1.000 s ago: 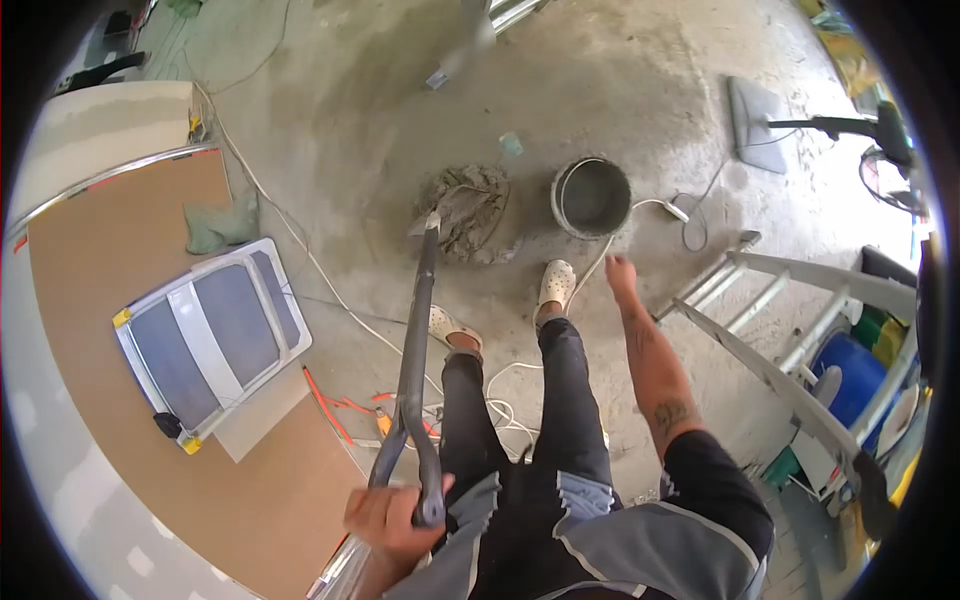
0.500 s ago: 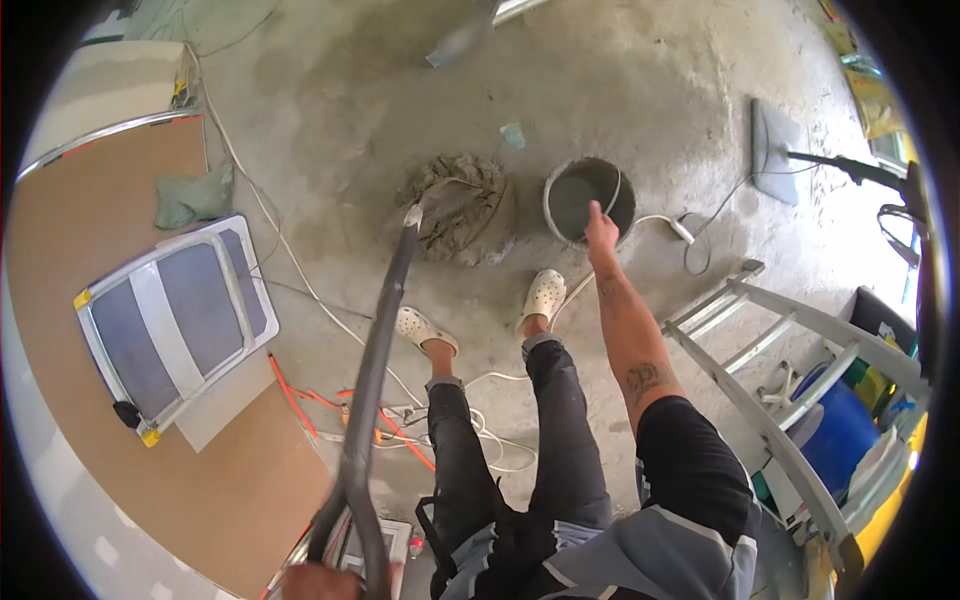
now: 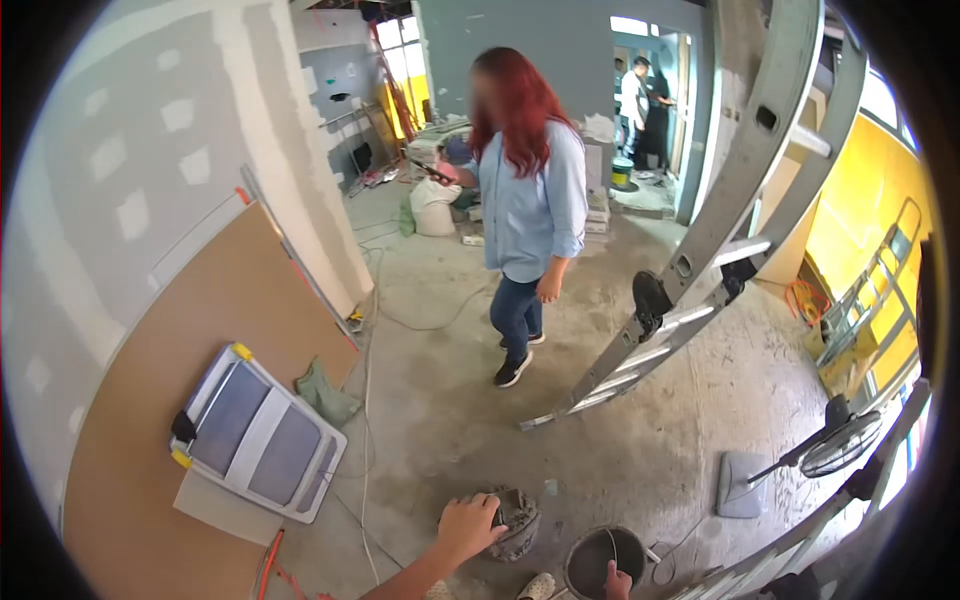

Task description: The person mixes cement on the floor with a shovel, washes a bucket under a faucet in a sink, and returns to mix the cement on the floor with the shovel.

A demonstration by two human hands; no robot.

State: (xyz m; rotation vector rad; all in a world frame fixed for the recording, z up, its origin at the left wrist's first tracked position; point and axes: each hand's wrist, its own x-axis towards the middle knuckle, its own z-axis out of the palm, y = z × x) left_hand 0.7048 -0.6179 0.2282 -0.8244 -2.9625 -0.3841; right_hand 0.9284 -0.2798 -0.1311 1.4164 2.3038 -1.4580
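Observation:
My left hand [image 3: 468,527] is closed beside the grey mortar heap [image 3: 517,535] at the bottom centre. A dark piece shows at its fingertips; what it grips is mostly hidden. At the near rim of the dark bucket [image 3: 577,560], my right hand [image 3: 617,580] is closed on the bucket's thin handle [image 3: 612,543]. Grey material lies inside the bucket, which stands on the floor right of the heap. One of my light shoes [image 3: 538,587] shows between heap and bucket.
A person [image 3: 530,200] stands ahead with a phone; others are in the far doorway [image 3: 648,110]. An aluminium ladder [image 3: 700,250] rises at right, near a fan [image 3: 842,445]. A folded platform cart [image 3: 262,435] leans on a brown board [image 3: 180,360] at left. Cables cross the floor.
The view has tilted up, bringing the standing person and room into sight. My right hand has gone from beside the bucket to its handle. The forked shovel handle no longer shows clearly.

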